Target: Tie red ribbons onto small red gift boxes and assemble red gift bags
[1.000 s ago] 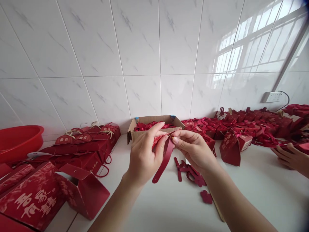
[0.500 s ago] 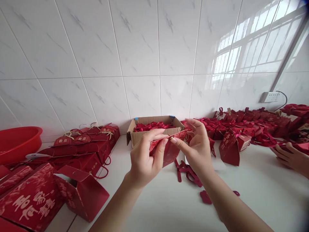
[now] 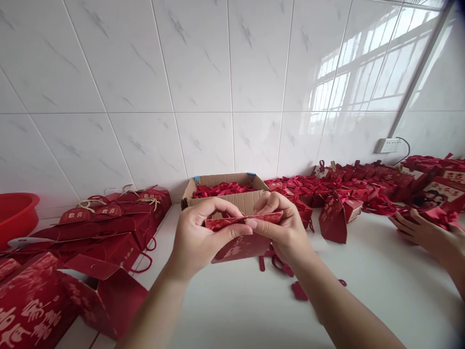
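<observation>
The red paper box (image 3: pixel 247 249) is held above the tabletop (image 3: pixel 225 310), between both hands and equally near to each; its long top edge runs from left to right. The left hand (image 3: pixel 198 237) and right hand (image 3: pixel 288 230) pinch this edge. The card looks flat and stiff. Toward the tabletop's back edge, a cardboard carton (image 3: pixel 250 198) contains shiny ribbons (image 3: pixel 225 189).

Red central box (image 3: pixel 244 247), apparently pale-patterned

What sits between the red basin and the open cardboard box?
In the head view, a cluster of red boxes lies nearer the red basin, then a strip of white tabletop shows before the cardboard box.
</observation>
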Tool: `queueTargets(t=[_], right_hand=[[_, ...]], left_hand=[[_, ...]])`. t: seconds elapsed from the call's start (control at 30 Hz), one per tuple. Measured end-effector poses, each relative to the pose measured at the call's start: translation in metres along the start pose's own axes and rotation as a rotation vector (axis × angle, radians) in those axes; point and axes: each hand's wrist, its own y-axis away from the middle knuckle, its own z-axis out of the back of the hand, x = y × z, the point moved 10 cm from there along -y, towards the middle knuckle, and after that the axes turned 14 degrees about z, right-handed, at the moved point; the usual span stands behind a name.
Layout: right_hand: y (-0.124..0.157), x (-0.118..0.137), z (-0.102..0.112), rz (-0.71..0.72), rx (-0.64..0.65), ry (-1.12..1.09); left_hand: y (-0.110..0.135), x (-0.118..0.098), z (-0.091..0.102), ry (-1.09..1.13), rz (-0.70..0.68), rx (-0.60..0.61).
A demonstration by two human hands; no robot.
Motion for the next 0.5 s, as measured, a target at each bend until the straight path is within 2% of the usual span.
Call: queueTargets(t=[0.1,0.3,0.4,0.5], right_hand=[[0.003,-0.005,-0.003,-0.101,0.026,-0.076],[0.017,-0.018,-0.015,-0.356,0.112,-0.13],[0.043,-0.014,-0.007,-0.36,0.116,0.053],[0.069,0.019,0.037,-0.208,0.059,0.534]], left_hand=[[-0.003,0.003,-0.001,-0.017,0.021,0.059],[-0.005,-0.008,0.003,-0.094,-0.093,0.055],[-0.001,-0.016,0.012,-0.129,-0.15,0.02],[0.008,-0.03,0.036,-0.159,-0.254,-0.13]])
